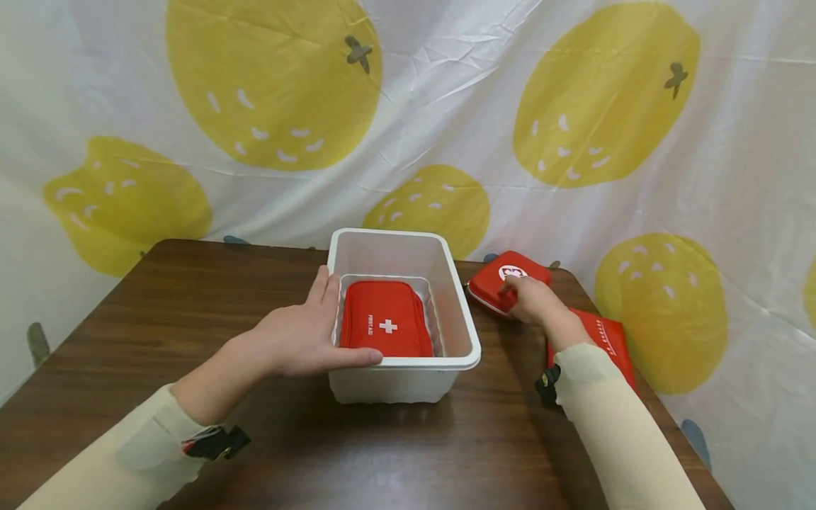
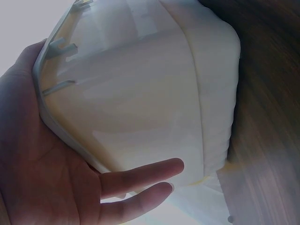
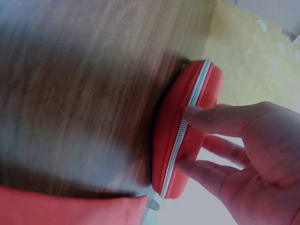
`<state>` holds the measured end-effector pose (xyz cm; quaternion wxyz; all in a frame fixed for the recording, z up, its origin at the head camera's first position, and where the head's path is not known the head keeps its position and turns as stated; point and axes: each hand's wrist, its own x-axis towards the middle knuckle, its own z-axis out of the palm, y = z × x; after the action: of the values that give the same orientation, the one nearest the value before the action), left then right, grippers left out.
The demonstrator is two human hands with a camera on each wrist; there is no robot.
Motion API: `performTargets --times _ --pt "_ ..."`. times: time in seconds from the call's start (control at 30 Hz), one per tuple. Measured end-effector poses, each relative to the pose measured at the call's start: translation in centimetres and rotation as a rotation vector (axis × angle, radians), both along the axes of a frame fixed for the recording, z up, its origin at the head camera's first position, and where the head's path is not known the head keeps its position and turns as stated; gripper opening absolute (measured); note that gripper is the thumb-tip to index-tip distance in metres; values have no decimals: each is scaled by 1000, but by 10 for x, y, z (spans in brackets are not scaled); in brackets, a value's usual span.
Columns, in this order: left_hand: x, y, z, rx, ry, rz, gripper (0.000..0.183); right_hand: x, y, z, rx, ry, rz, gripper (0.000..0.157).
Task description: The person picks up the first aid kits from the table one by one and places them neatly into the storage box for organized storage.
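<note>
A white plastic bin (image 1: 395,382) stands upright on the table, and a red first aid pouch (image 1: 382,301) with a white cross lies inside it. My left hand (image 1: 299,333) rests on the bin's near left corner. Its thumb lies along the near rim, and its straight fingers (image 2: 145,176) extend beside the outer wall. To the right of the bin, my right hand (image 1: 532,301) pinches a red zippered first aid case (image 1: 503,273) with a white round emblem. Thumb and fingertips sit at the case's silver zipper (image 3: 180,133).
Another red pouch (image 1: 605,336) with white print lies near the table's right edge, partly under the right forearm. Behind the brown wooden table (image 1: 210,304) hangs a lemon-print curtain (image 1: 433,78).
</note>
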<state>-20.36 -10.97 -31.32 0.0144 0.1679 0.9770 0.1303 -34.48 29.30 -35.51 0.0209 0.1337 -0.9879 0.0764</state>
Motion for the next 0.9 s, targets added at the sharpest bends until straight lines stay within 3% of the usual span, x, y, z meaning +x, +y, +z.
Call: performTargets --times 0.33,0.9 --pt "-1 -1 0 -4 -3 3 133 10 10 -1 -29 21 115 43" --pt "-1 0 -2 -5 7 5 131 29 17 -5 -69 -49 148 39"
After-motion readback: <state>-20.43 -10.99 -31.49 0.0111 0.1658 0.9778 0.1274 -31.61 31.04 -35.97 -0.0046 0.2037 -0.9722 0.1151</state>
